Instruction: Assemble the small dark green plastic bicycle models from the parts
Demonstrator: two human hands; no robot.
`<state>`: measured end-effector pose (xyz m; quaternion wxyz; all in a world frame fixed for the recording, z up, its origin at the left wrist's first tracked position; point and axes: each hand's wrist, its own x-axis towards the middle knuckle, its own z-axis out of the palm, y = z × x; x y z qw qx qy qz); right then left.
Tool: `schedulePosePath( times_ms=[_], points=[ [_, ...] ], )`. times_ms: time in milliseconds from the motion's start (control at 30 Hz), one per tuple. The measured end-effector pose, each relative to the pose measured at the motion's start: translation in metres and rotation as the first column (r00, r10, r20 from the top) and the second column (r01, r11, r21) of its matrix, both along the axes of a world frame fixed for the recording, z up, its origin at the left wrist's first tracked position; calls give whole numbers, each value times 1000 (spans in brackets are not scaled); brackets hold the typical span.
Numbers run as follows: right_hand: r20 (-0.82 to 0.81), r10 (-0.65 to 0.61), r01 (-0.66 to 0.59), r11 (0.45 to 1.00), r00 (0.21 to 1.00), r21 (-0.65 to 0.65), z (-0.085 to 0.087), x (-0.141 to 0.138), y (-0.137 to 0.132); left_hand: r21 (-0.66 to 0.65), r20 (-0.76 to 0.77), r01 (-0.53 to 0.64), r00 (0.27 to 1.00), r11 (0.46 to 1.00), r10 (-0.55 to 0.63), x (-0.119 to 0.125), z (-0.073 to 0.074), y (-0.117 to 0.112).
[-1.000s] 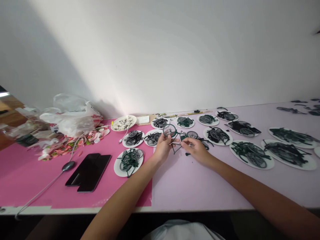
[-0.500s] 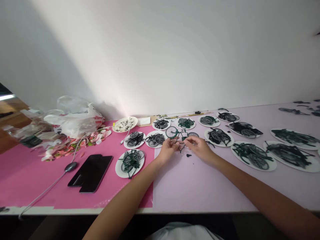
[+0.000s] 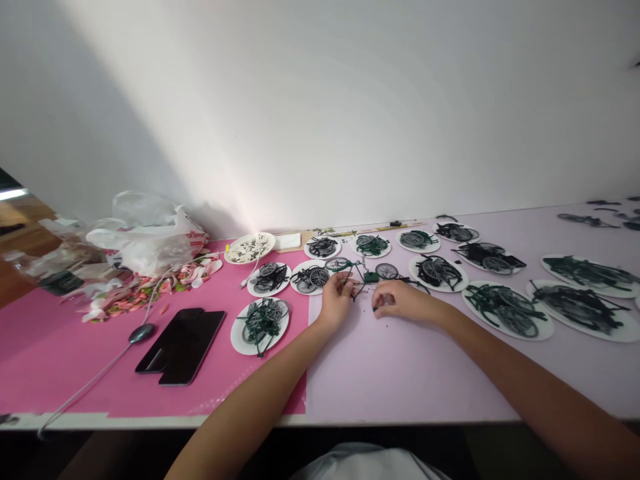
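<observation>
My left hand [image 3: 336,298] is closed on the frame of a small green model bicycle [image 3: 356,272], which lies low over the lilac table with its spoked wheel [image 3: 337,264] tipped nearly flat. My right hand [image 3: 397,299] rests on the table just right of it, fingers curled in a pinch over a small dark part [image 3: 375,308]. What the pinch holds is too small to name.
Several white plates with green and black bicycle parts [image 3: 260,321] [image 3: 505,308] [image 3: 439,272] spread across the table. A black phone [image 3: 181,344], a cable with a dark puck [image 3: 142,332], a plastic bag [image 3: 145,239] and pink scraps [image 3: 131,291] lie on the pink mat [image 3: 60,360] at left.
The model bicycle came down from held upright in the air to low over the table, its wheel tipped flat. My right hand left the frame and dropped toward the small dark part.
</observation>
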<state>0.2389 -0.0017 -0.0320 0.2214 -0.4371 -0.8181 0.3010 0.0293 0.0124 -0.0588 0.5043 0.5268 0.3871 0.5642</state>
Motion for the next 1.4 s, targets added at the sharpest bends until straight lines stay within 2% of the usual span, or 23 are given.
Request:
schedulePosePath(
  times_ms=[233,400,567,667,833,967,1200,1400],
  points=[
    [-21,-51,51,998,998,33,4,-3,-4,21,-62,-28,998,999,30,-1,5,-5],
    [-124,-160,166,986,979,35,6,-5,-5,52,-28,-87,996,995,88,-1,7,-8],
    [-223,-193,231,960,955,158,5,-12,-6,32,-43,-37,998,999,38,2,10,-10],
    [-349,-178,220,972,920,85,-1,-16,-5,73,-76,-33,996,997,38,1,16,-9],
    [-448,-281,260,959,849,-109,-7,-18,-6,91,-93,-28,995,995,37,-5,16,-8],
    [-468,-318,293,948,824,-127,-7,-23,-8,100,-90,-52,994,994,61,-3,9,-8],
    [-583,-389,344,919,714,-193,-14,-27,-2,124,-153,5,988,992,14,0,4,-13],
    [-582,-401,356,913,707,-198,-15,-28,-3,170,-235,-14,971,985,55,0,-1,-10]
  ],
)
